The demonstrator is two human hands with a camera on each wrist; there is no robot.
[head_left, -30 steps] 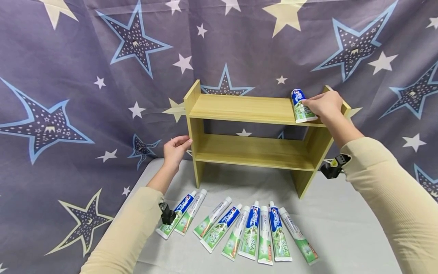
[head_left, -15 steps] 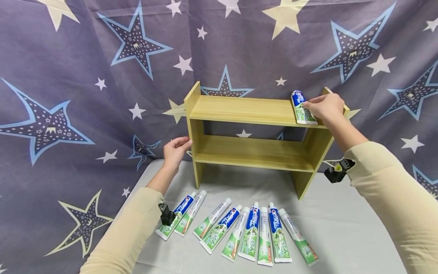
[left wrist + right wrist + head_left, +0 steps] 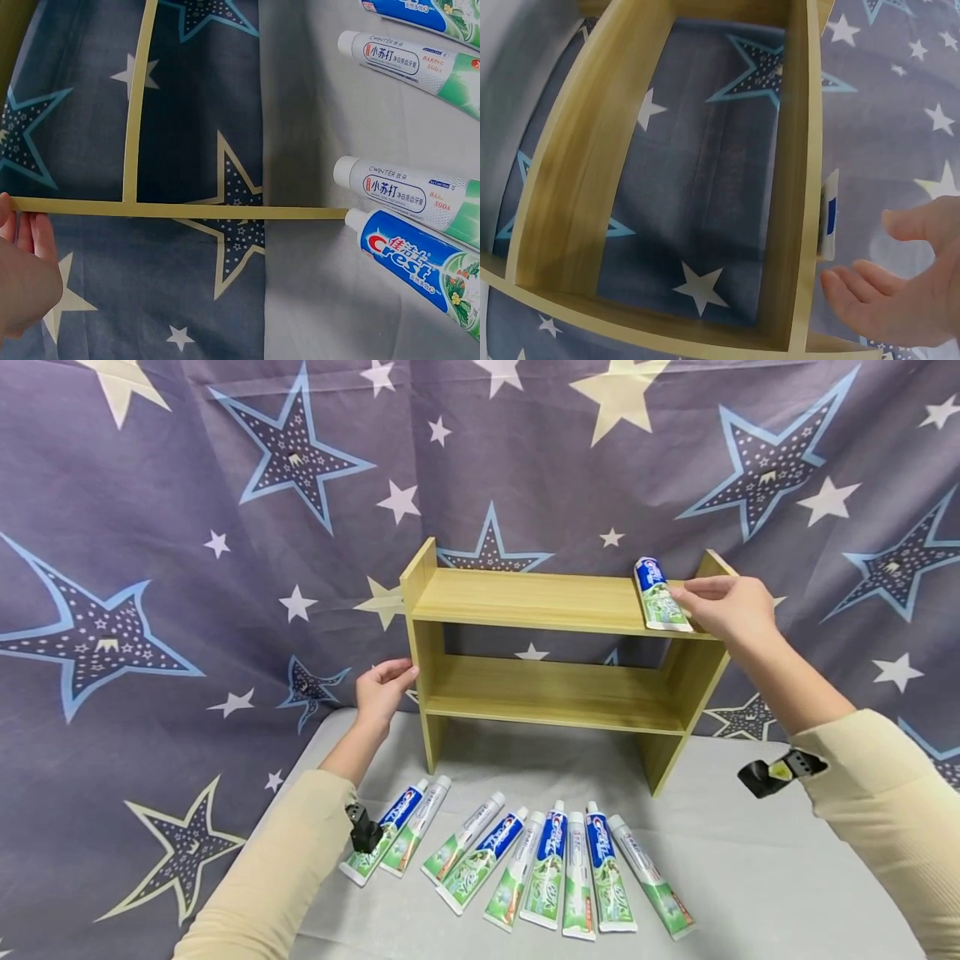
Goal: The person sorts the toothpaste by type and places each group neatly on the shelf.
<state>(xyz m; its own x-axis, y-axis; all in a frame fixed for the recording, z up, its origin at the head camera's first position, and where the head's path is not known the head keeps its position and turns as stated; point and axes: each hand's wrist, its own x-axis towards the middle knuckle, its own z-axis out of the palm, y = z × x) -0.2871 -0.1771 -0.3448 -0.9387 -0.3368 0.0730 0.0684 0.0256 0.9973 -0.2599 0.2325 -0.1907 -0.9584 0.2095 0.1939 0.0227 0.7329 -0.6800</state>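
Note:
A two-tier wooden shelf (image 3: 525, 597) stands at the back of the table. My left hand (image 3: 382, 693) holds the front edge of its left side panel, thumb at the edge and fingers on the outer side. A blue and green Crest toothpaste tube (image 3: 660, 600) lies on the top board near the right end, its flat end toward the front. Just right of this tube is my right hand (image 3: 731, 606), thumb and fingers spread apart. In the right wrist view, a gap shows between the fingers (image 3: 855, 289) and thumb, with the tube's end (image 3: 829, 217) beside them.
Several toothpaste tubes (image 3: 547, 868), blue-green and white-green, lie in a loose row on the grey-covered table (image 3: 735, 843) before the shelf. Behind hangs a star-patterned curtain (image 3: 525, 460). The shelf's right side panel (image 3: 697, 693) stands below my right hand.
My right hand has let go of the tube on the top board and drawn slightly right, its fingers opening. My left hand stays at the side panel.

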